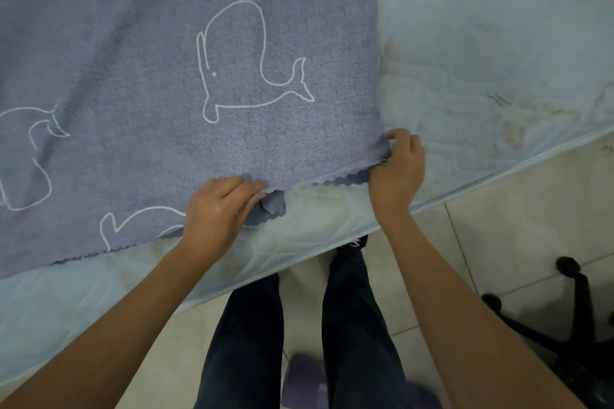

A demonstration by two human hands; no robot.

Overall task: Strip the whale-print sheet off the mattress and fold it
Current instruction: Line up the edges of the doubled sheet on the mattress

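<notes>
**At the mattress (481,26) edge, whale-print sheet (149,60) gripped by its hem**

Along the bottom of the frame, dark trousers (352,325) stand on pale floor tiles (515,226), with a purple slipper (305,375) between the legs and a black chair base (564,325) at lower right. Just above, near centre, the left hand (219,209) grips the sheet's scalloped near hem, fingers curled over a small folded flap. To its right, the right hand (398,169) pinches the sheet's corner between thumb and fingers. Beyond them the blue-grey sheet lies flat across the upper left and centre, on the pale blue mattress. The mattress's bare quilted surface shows at upper right.
</notes>
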